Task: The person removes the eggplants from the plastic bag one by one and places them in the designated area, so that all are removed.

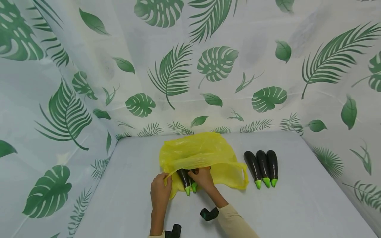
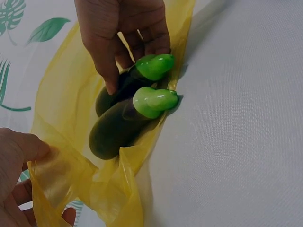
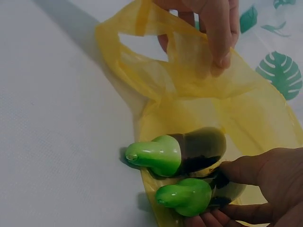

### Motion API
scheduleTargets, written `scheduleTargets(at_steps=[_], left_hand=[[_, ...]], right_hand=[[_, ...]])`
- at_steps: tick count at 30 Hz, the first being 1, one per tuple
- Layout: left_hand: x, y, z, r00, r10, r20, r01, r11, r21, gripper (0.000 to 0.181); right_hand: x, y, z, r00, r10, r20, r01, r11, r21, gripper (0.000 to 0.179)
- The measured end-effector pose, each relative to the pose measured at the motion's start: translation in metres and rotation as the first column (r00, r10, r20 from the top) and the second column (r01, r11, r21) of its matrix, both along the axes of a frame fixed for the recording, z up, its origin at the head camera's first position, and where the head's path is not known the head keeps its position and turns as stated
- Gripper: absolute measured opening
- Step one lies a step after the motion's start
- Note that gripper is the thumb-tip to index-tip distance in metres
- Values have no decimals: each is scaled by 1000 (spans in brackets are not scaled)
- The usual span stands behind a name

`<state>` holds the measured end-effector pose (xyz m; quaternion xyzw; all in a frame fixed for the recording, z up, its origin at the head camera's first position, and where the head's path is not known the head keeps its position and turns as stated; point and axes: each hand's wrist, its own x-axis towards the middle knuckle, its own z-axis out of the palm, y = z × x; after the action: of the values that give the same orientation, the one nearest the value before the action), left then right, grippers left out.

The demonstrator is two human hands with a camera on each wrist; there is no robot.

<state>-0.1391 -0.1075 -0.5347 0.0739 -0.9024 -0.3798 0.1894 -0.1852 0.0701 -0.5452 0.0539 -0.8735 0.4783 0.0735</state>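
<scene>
A yellow plastic bag [image 1: 199, 145] lies on the table with its mouth lifted toward me. Its left edge, near a handle, is pinched by my left hand [image 1: 161, 191]. Two dark eggplants with bright green stem ends lie side by side in the mouth: the left eggplant [image 1: 184, 177] and the right eggplant [image 1: 193, 182]. My right hand [image 1: 203, 178] reaches into the opening and holds the right eggplant between thumb and fingers, clearer in the right wrist view, where that eggplant [image 3: 184, 196] is nearest the hand. The bag hides the eggplants' far ends in the head view.
Three more eggplants [image 1: 262, 168] lie in a row on the white table [image 1: 285, 211], right of the bag. The bag's other handle [image 1: 245, 178] spreads toward them. A leaf-printed sheet [image 1: 181, 76] rises behind the table and along its sides.
</scene>
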Motion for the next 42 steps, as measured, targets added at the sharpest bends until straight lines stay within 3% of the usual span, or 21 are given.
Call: scheduleTargets(at_steps=[4,10,14,22,30,42], left_hand=[[2,0,-1,1000,3,7,-3,1000,0,11],[4,0,-2,1000,6,12,-6,1000,-1,11],[2,-1,-2,1000,5,8,-5,1000,-2,12],[0,-1,-1,1000,1,7,-1,1000,-10,11],[0,0,1,1000,5,22,-5,1000,-10,11],[0,0,1,999,6,32,-5,1000,-15,12]], right_hand=[[3,1,1,1000,18,-10,-18,1000,-20,43],[8,4,2,997,34,74,-31,999,-36,38],[11,6,5,994,37,104,-33,998,-46,46],[16,12,9,986,35,166,-28,999,-43,40],[27,18,14,965,21,262,-11,999,-42,45],[44,24,26,944,71,322,-46,995,-86,47]])
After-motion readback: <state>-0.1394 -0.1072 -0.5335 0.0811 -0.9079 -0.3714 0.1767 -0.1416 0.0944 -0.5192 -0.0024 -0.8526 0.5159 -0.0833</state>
